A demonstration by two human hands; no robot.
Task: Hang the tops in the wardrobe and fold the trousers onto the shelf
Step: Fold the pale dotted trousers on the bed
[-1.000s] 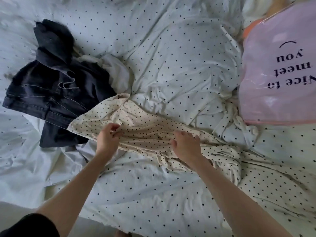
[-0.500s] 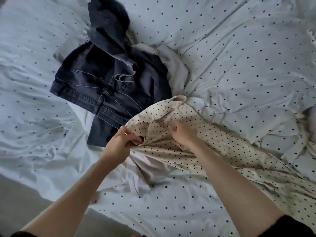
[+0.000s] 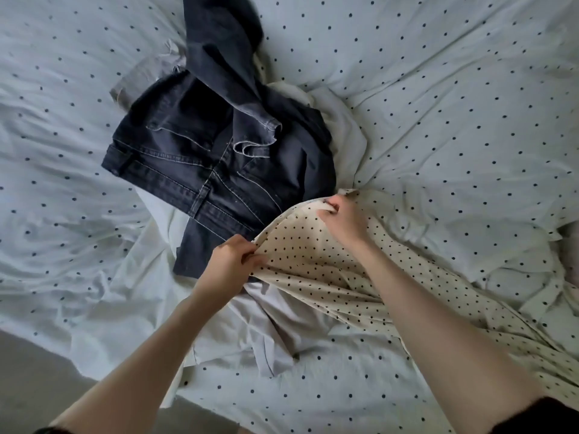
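Centre of the frame: cream polka-dot top (image 3: 329, 277) lying across the bed (image 3: 454, 104), running from the middle down toward the lower right corner, its upper edge lifted off the bedding. Left hand (image 3: 228, 264), just below centre, fingers curled and pinching the left end of that lifted edge. Right hand (image 3: 343, 219), a little up and right of the left, fingers bent over and gripping the same edge near its upper corner, the cloth stretched between the two hands. Dark denim trousers (image 3: 213, 158) crumpled in the upper middle of the frame, waistband facing lower left, one leg bunched up toward the top edge, the lower part touching the cream top's lifted edge. White garment (image 3: 341, 126) partly under the trousers, showing at their right side; whether the pale cloth (image 3: 275, 321) below the left hand belongs to it, not possible to tell. Bedding white with small dark dots, heavily creased, filling nearly the whole view. Strip of grey floor (image 3: 34, 380) in the lower left corner. Both forearms bare, entering from the bottom edge, dark sleeve (image 3: 539, 416) at the lower right corner.
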